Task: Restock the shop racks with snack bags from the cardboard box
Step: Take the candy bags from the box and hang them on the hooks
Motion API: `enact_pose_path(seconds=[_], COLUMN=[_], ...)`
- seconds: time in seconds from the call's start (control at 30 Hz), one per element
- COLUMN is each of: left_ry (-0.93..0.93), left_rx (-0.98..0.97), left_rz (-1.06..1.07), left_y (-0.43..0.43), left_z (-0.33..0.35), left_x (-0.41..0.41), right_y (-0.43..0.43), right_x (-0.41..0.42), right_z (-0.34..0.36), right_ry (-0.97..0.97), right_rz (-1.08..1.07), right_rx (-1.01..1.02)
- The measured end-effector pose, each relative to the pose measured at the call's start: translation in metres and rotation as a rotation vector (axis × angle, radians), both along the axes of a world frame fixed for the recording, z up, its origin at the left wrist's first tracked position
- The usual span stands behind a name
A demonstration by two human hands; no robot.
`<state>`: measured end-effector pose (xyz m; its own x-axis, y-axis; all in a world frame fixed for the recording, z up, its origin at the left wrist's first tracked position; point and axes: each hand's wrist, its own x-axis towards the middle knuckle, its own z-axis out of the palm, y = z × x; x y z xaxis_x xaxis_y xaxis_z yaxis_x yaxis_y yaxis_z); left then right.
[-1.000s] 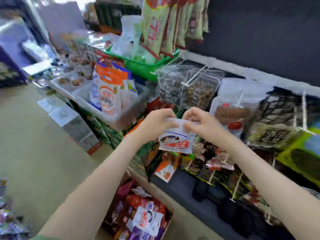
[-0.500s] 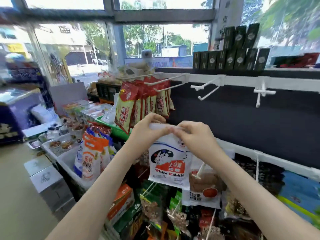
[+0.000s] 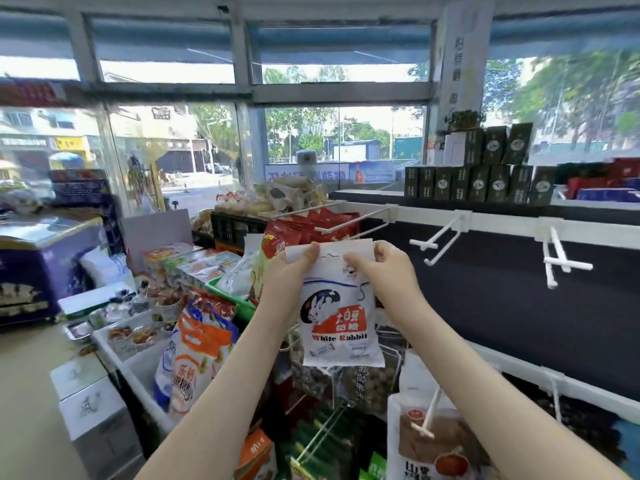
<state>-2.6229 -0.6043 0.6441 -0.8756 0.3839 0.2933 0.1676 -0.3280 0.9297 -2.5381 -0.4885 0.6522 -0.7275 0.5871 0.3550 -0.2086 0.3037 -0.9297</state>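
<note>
There is one view, a wide-angle camera worn on the person's head. It looks forward and a little down, with the rack [image 3: 502, 299] running away along the right. The lens sits slightly above the rack's top rail [image 3: 502, 220]. Both forearms rise from the bottom edge to mid-frame. There the left hand [image 3: 289, 271] and right hand [image 3: 384, 268] pinch the bag [image 3: 337, 323] near the lens. The window [image 3: 301, 140] fills the upper half, well beyond them. The floor [image 3: 27, 393] shows at lower left, and the frame's edges are bowed and smeared.

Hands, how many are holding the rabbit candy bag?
2. The left hand pinches the top left corner of the White Rabbit bag; the right hand pinches the top right corner.
</note>
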Motion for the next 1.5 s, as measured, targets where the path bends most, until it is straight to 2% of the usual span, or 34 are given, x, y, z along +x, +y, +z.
enact_pose_path(seconds=[0.07,0.17,0.47,0.63,0.77,0.83,1.0,1.13,1.27,1.4,1.5], left_ry=[0.017,0.058,0.140,0.184,0.226,0.277,0.490,0.735,0.842,0.994,1.049], left_rx=[-0.012,-0.036,-0.043,-0.008,0.036,0.018,-0.163,-0.214,-0.339,-0.397,-0.416], left_rz=[0.019,-0.002,-0.041,0.014,0.097,0.139,0.204,0.319,0.430,0.729,0.661], left_y=[0.002,0.008,0.027,0.030,0.027,0.025,0.022,0.026,0.040,0.054,0.068], left_z=[0.005,0.011,0.007,0.005,0.010,0.012,0.009,0.005,-0.002,-0.017,-0.038], left_x=[-0.010,-0.020,-0.050,-0.052,-0.052,-0.051,-0.059,-0.066,-0.072,-0.065,-0.054], right_y=[-0.003,-0.003,0.000,-0.005,-0.007,-0.006,-0.004,0.003,0.016,0.030,0.038], right_x=[-0.012,-0.025,-0.047,-0.054,-0.060,-0.060,-0.060,-0.063,-0.062,-0.063,-0.064], right_z=[0.002,0.006,0.001,-0.001,0.005,0.006,-0.001,-0.006,-0.015,-0.017,-0.017], right_ry=[0.038,0.068,0.133,0.208,0.243,0.247,0.263,0.237,0.201,0.170,0.159], right_rz=[0.065,0.087,-0.062,-0.103,-0.115,-0.109,-0.113,-0.129,-0.174,-0.284,-0.363], right_rx=[-0.114,-0.177,-0.030,-0.021,-0.091,-0.155,-0.235,-0.147,-0.121,-0.048,0.029])
